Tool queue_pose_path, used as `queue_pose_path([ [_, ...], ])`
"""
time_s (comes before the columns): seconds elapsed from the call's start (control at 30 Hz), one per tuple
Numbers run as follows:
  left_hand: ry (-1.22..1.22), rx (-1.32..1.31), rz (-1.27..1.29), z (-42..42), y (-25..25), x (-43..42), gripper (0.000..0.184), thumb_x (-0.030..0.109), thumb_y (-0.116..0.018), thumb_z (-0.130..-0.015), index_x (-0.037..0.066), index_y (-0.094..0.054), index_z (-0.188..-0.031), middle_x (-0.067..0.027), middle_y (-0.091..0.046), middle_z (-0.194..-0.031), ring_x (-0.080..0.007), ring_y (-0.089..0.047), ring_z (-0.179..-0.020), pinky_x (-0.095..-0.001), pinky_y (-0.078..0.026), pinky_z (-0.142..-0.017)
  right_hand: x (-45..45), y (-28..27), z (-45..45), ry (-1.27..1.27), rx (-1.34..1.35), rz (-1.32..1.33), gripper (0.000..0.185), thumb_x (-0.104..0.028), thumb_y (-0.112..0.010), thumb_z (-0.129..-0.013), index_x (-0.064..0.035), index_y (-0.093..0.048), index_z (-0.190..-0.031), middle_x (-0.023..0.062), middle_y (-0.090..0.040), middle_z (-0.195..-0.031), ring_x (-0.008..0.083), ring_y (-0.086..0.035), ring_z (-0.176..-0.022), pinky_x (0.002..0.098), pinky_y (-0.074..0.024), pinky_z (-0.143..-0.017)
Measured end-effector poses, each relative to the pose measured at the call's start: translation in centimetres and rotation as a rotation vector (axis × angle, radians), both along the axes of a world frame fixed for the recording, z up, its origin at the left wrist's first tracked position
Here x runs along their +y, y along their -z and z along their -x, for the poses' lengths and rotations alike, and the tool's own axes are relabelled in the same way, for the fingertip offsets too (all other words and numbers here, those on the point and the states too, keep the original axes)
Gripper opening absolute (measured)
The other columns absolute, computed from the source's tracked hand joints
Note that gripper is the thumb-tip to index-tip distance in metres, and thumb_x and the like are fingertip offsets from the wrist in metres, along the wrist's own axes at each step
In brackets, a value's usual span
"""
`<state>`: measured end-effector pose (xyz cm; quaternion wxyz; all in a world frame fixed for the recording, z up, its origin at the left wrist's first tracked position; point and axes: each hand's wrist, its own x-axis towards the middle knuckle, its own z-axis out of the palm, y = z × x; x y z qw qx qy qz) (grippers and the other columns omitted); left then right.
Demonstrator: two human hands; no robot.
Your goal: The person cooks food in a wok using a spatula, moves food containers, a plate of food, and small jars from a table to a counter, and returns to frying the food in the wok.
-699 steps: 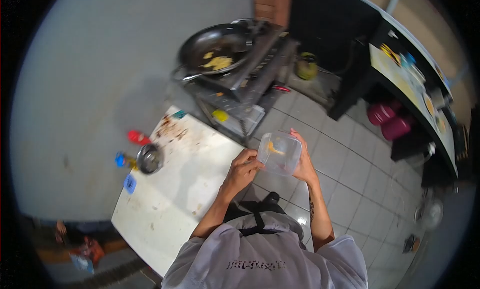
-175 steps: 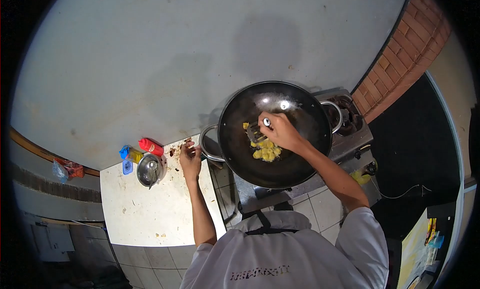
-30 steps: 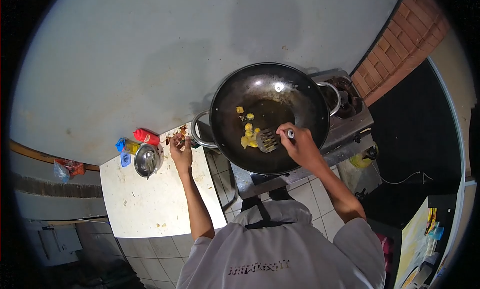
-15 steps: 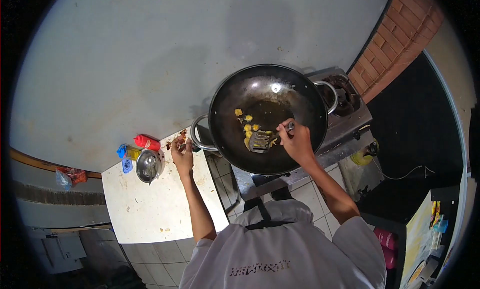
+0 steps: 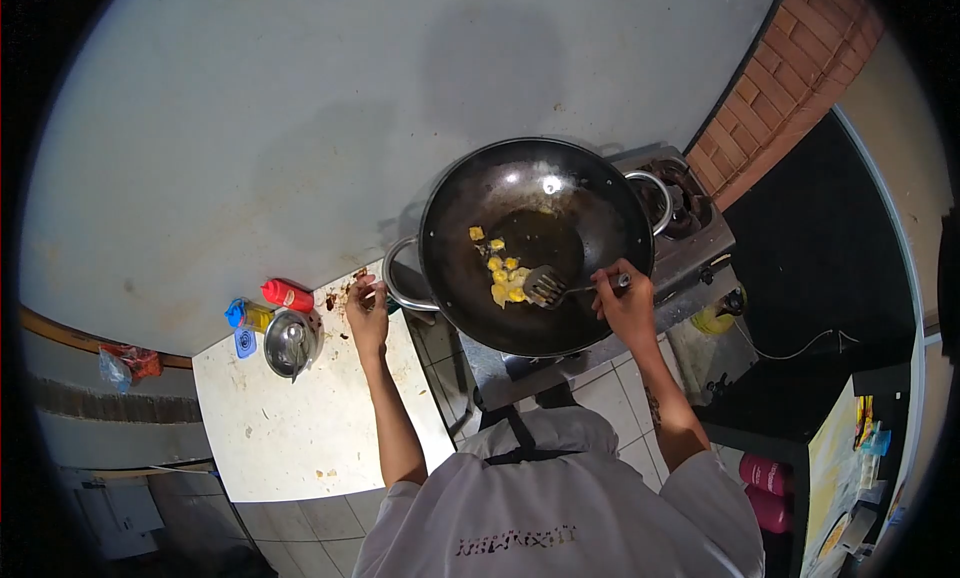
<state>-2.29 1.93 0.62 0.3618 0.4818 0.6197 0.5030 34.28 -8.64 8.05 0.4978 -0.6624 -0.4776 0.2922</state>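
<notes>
My right hand (image 5: 626,306) is closed round the handle of a slotted metal spatula (image 5: 545,287), whose blade lies inside a large dark wok (image 5: 500,193). Beside the blade, yellow pieces of egg (image 5: 498,265) sit in a shallow pool of oil, gathered left of the wok's middle. Over the white table's edge, my left hand (image 5: 368,313) hovers just left of the wok's looped metal handle (image 5: 392,280). Its fingers are loosely bent and apart, with nothing seen in them.
The wok sits on a metal gas stove (image 5: 690,263). On the white table (image 5: 300,428) stand a metal bowl (image 5: 290,343) with a spoon, a red squeeze bottle (image 5: 288,295) and a blue-capped bottle of yellow liquid (image 5: 250,315). A gas cylinder (image 5: 712,318) is at the right.
My right hand has drawn right and slightly down, pulling the spatula off the egg pieces towards the wok's right side. My left hand stays beside the wok handle. The camera view has shifted a little.
</notes>
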Motion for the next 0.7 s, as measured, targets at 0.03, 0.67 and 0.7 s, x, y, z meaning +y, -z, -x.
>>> queue_pose_path([
  [0.03, 0.026, 0.001, 0.006, 0.2, 0.2, 0.1, 0.024, 0.014, -0.063, -0.09, 0.0, -0.058, -0.109, -0.0092, -0.062, -0.097, -0.0144, -0.058, -0.084, -0.0284, -0.046, -0.075, -0.2, 0.1, 0.2, 0.011, -0.003, -0.003, 0.014, -0.008, -0.059, -0.091, 0.0031, -0.059, -0.082, 0.0066, -0.058, -0.055, 0.0103, -0.059, -0.047, 0.0253, -0.0432, -0.04],
  [0.67, 0.116, 0.054, -0.107, 0.9, 1.0, 0.2, 0.016, 0.012, -0.061, -0.09, -0.002, -0.06, -0.098, -0.0058, -0.062, -0.08, -0.0104, -0.056, -0.073, -0.0255, -0.046, -0.068, -0.3, -0.1, 5.5, 0.031, -0.04, 0.014, 0.011, -0.003, -0.059, -0.087, 0.0026, -0.057, -0.078, 0.0078, -0.06, -0.061, 0.0103, -0.06, -0.049, 0.0246, -0.0448, -0.042],
  [0.7, 0.105, 0.049, -0.105, 0.8, 0.9, 0.1, 0.018, 0.012, -0.062, -0.09, -0.001, -0.059, -0.102, -0.0057, -0.062, -0.081, -0.0106, -0.056, -0.074, -0.0255, -0.046, -0.069, -0.4, -0.2, 5.4, 0.029, -0.065, -0.008, 0.011, -0.003, -0.059, -0.087, 0.0025, -0.057, -0.078, 0.0079, -0.06, -0.061, 0.0103, -0.06, -0.049, 0.0244, -0.0448, -0.042],
])
